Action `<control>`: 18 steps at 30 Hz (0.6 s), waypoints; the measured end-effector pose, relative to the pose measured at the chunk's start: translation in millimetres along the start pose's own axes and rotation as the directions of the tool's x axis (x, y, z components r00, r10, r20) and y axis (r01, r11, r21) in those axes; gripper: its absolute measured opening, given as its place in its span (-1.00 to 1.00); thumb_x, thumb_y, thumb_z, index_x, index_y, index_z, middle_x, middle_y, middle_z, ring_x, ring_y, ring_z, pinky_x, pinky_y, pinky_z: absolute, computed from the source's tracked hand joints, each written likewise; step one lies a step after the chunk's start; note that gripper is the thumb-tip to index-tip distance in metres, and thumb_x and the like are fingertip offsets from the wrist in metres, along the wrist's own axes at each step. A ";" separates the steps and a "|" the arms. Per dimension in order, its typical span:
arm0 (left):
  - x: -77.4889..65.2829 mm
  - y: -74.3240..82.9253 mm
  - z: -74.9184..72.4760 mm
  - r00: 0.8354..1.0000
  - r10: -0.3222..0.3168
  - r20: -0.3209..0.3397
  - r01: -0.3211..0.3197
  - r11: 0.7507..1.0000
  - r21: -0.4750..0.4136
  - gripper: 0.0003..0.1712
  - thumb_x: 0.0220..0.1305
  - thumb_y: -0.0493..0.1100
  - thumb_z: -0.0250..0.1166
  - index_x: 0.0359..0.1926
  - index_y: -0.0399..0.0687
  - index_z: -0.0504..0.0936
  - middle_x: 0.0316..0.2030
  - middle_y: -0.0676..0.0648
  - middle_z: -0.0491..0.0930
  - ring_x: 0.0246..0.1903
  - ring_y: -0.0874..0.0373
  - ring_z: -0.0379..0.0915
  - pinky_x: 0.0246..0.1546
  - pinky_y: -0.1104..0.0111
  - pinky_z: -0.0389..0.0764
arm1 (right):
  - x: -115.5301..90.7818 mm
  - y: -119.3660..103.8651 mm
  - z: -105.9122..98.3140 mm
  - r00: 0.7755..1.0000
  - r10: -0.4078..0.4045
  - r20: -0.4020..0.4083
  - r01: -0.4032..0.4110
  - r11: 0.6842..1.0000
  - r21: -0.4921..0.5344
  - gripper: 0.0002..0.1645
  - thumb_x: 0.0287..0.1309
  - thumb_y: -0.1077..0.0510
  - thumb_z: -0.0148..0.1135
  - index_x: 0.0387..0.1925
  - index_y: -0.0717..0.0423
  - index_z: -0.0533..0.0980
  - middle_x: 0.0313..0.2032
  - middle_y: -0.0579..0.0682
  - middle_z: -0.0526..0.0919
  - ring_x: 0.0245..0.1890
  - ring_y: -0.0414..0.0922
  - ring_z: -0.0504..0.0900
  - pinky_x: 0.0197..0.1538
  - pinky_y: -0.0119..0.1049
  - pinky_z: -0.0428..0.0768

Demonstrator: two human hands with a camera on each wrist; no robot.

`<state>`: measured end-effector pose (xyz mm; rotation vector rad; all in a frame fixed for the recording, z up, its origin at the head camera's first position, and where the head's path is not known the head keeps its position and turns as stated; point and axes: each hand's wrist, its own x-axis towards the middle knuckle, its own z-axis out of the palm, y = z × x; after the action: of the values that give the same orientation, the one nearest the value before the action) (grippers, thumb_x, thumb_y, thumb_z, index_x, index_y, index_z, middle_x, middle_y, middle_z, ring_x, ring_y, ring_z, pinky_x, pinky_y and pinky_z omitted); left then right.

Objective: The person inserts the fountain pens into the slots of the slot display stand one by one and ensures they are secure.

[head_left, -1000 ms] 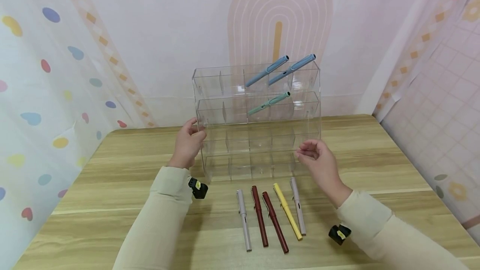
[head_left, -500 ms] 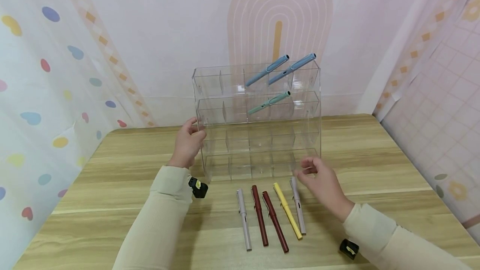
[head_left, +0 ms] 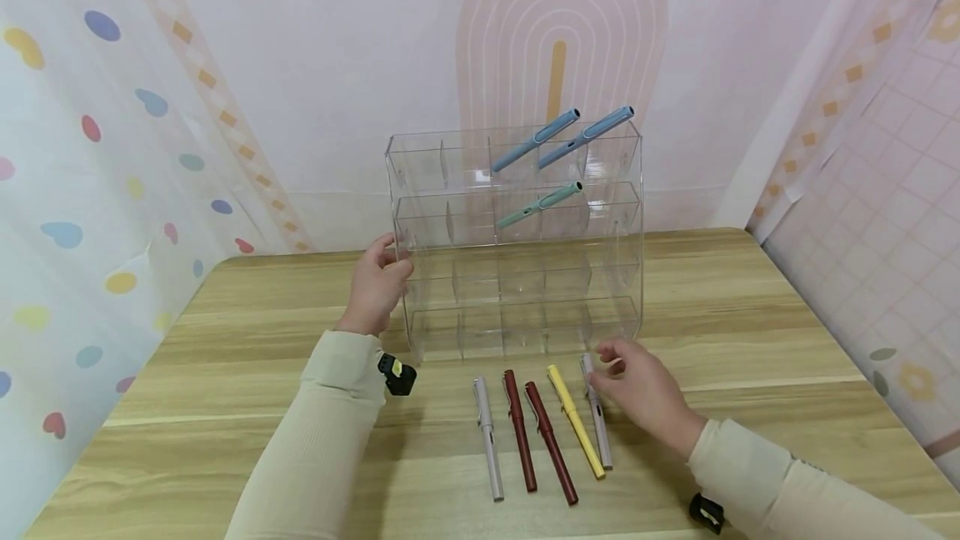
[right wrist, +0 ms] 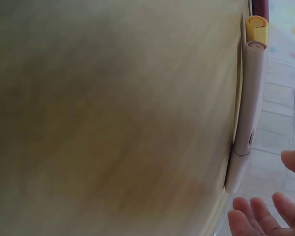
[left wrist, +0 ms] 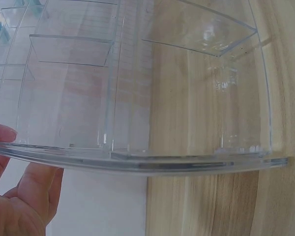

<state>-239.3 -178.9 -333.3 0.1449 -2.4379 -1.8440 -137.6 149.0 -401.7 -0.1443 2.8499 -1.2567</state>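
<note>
My left hand holds the left side panel of a clear acrylic pen rack. In the left wrist view, its digits lie on both sides of the panel edge. My right hand hovers by the cap end of the rightmost pale lilac pen, thumb and fingers apart. The right wrist view shows that pen lying beside the hand, with nothing gripped. To its left lie a yellow pen, two dark red pens and a light grey-lilac pen.
Two blue pens lean in the rack's top tier, and a green pen leans in the tier below. Everything stands on a wood-grain table. Patterned curtains hang behind and at both sides.
My right hand has come down from the rack's lower right front to the rightmost lilac pen. My left hand, the rack and the pens have stayed put.
</note>
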 end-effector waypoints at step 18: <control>1.0 0.3 0.7 1.000 -0.002 -0.002 0.002 1.000 0.000 -0.32 0.28 -0.31 0.01 0.44 -0.02 0.19 0.14 -0.26 0.38 -0.09 0.08 0.36 -0.27 0.38 0.44 | 9.9 -3.5 3.0 0.993 0.052 0.110 -0.038 0.992 -0.124 -0.45 0.03 0.13 0.40 0.03 0.36 0.53 -0.23 0.10 0.64 -0.31 -0.09 0.58 -0.31 -0.22 0.55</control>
<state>-240.3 -178.3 -333.2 0.1491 -2.4381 -1.8436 -147.0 143.5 -401.0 -0.1469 2.8154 -1.0319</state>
